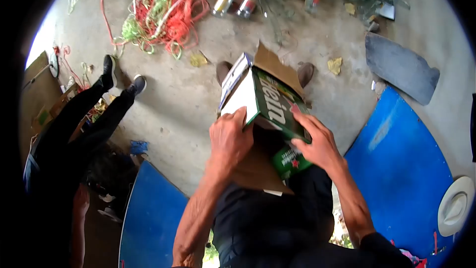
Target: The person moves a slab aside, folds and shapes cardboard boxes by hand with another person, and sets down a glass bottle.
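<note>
A green cardboard beer box (272, 100) with large white lettering is held over my lap, tilted, its torn brown flap standing up at the far end. My left hand (231, 136) grips the near left edge, with the thumb side on the white panel. On the opposite side my right hand (318, 143) clasps the green panel, fingers on top and thumb underneath. Between my hands the near end gapes, dark inside. A loose green flap with a red star (291, 163) hangs below my right hand, and a brown flap (260, 168) rests against my legs.
Glass bottles (248, 4) lie heaped at the far side, beside tangled red and green rope (163, 12). Another person's legs (96, 119) extend at the left. Blue panels (404, 159) flank me. A grey slab (401, 67) and a pale hat (455, 206) are at the right.
</note>
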A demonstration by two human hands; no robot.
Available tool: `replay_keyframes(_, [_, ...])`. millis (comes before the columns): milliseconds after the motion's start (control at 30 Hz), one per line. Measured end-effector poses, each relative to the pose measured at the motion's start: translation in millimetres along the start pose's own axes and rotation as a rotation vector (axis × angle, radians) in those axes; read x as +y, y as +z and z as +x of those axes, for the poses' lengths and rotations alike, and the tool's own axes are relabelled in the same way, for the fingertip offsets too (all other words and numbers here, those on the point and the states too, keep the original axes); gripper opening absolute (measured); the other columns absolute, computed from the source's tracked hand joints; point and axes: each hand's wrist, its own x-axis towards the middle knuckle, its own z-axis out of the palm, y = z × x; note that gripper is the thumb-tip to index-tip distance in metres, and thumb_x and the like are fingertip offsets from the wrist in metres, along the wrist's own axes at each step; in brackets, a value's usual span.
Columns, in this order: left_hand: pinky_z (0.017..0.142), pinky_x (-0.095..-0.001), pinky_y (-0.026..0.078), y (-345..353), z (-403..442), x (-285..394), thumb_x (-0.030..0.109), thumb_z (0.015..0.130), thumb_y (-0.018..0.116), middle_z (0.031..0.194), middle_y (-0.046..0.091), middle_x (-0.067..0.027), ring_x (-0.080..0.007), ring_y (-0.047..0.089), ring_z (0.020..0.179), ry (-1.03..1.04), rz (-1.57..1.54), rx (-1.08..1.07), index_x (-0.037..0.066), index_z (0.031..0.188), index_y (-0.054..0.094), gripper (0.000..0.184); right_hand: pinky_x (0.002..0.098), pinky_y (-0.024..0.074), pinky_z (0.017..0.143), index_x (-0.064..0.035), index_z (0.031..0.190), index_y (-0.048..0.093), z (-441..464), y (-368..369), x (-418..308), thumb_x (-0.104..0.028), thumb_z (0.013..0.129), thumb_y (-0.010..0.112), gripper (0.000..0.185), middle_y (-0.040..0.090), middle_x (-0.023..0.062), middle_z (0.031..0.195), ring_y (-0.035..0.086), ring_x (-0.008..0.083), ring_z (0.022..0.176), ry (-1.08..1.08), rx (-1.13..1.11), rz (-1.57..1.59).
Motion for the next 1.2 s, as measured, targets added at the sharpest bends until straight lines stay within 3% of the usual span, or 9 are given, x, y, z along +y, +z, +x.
replay_keyframes(133, [0.07,-0.0497,0.057,-18.4,-20.3,11.5,0.005,0.083,0.078,0.092,0.074,-0.021,-0.0404,0.072,0.082,0.08,0.02,0.136,0.002,0.118,0.072,0.036,0.0405,0.0519,0.11,-0.0051,0.148,0.059,16.6,-35.2,0.4,-0.021,0.079,0.092,0.078,0.068,0.0143,0.132,0.067,0.0298,0.126,-0.196,-0.064,0.139])
replay_keyframes(200, [0.07,-0.0439,0.061,-16.3,-29.9,-7.5,-0.002,0.073,0.069,0.104,0.078,-0.0157,-0.0341,0.075,0.086,0.112,0.101,0.03,0.002,0.119,0.07,0.047,0.0388,0.0498,0.11,-0.0027,0.148,0.059,41.4,-63.0,2.5,-0.022,0.09,0.086,0.066,0.067,0.0115,0.135,0.061,0.0234,0.132,0.177,-0.363,0.747])
replay_keyframes(333, [0.074,-0.0418,0.063,-32.8,-47.5,10.0,-0.008,0.068,0.065,0.119,0.078,-0.0145,-0.0305,0.076,0.099,0.233,0.021,0.136,0.001,0.126,0.07,0.058,0.0416,0.054,0.101,-0.0075,0.143,0.062,115.3,-27.3,59.1,-0.031,0.099,0.073,0.051,0.063,0.014,0.133,0.064,0.0321,0.123,-0.154,0.1,-0.158])
replay_keyframes(500, [0.068,-0.0392,0.063,-35.0,-44.5,11.5,-0.007,0.065,0.066,0.116,0.078,-0.0158,-0.0292,0.076,0.094,0.339,-0.009,0.159,-0.002,0.125,0.069,0.06,0.0505,0.0572,0.092,-0.01,0.137,0.059,141.4,4.7,55.7,-0.03,0.102,0.067,0.041,0.067,0.0181,0.114,0.068,0.0397,0.115,-0.251,0.22,-0.376])
replay_keyframes(600, [0.065,-0.0374,0.063,-32.6,-53.1,13.0,-0.006,0.066,0.066,0.114,0.078,-0.0182,-0.0287,0.077,0.092,0.407,-0.022,0.12,-0.005,0.123,0.068,0.056,0.0528,0.0586,0.086,-0.0088,0.119,0.061,153.8,12.6,54.2,-0.027,0.104,0.064,0.024,0.066,0.0176,0.106,0.071,0.042,0.106,-0.188,0.05,-0.53])
replay_keyframes(767, [0.079,-0.0406,0.065,-39.3,-71.4,21.1,-0.001,0.067,0.075,0.119,0.078,-0.0182,-0.0339,0.078,0.1,0.398,-0.068,-0.003,-0.004,0.129,0.069,0.063,0.0587,0.0557,0.091,-0.005,0.11,0.066,185.1,16.7,80.2,-0.027,0.102,0.064,0.024,0.072,0.0218,0.116,0.07,0.0469,0.106,-0.114,-0.039,-0.543])
replay_keyframes(900, [0.081,-0.0375,0.065,-73.7,-81.8,34.4,-0.007,0.077,0.066,0.119,0.077,-0.0207,-0.0322,0.078,0.103,0.442,-0.153,0.048,-0.006,0.12,0.072,0.043,0.0593,0.053,0.094,-0.0035,0.105,0.071,196.5,-5.2,108.7,-0.029,0.099,0.06,0.028,0.074,0.0252,0.113,0.069,0.0498,0.109,0.067,-0.066,-0.455])
replay_keyframes(1000, [0.087,-0.0393,0.065,-93.2,-102.0,26.4,0.0,0.077,0.072,0.121,0.077,-0.0204,-0.0337,0.078,0.108,0.367,-0.195,0.03,-0.007,0.122,0.072,0.046,0.0587,0.0547,0.09,0.0008,0.1,0.069,194.6,-22.6,107.9,-0.021,0.098,0.059,0.024,0.073,0.03,0.105,0.069,0.0503,0.102,-0.034,0.009,-0.57])
replay_keyframes(1200, [0.081,-0.0405,0.063,-139.4,-149.4,-24.7,0.015,0.085,0.079,0.103,0.08,-0.0201,-0.0367,0.079,0.091,0.12,-0.247,0.371,-0.004,0.106,0.076,0.028,0.0597,0.0557,0.086,0.0013,0.098,0.064,197.6,-53.6,102.3,-0.02,0.098,0.063,0.021,0.072,0.029,0.103,0.069,0.0515,0.096,-0.025,0.262,-0.591])
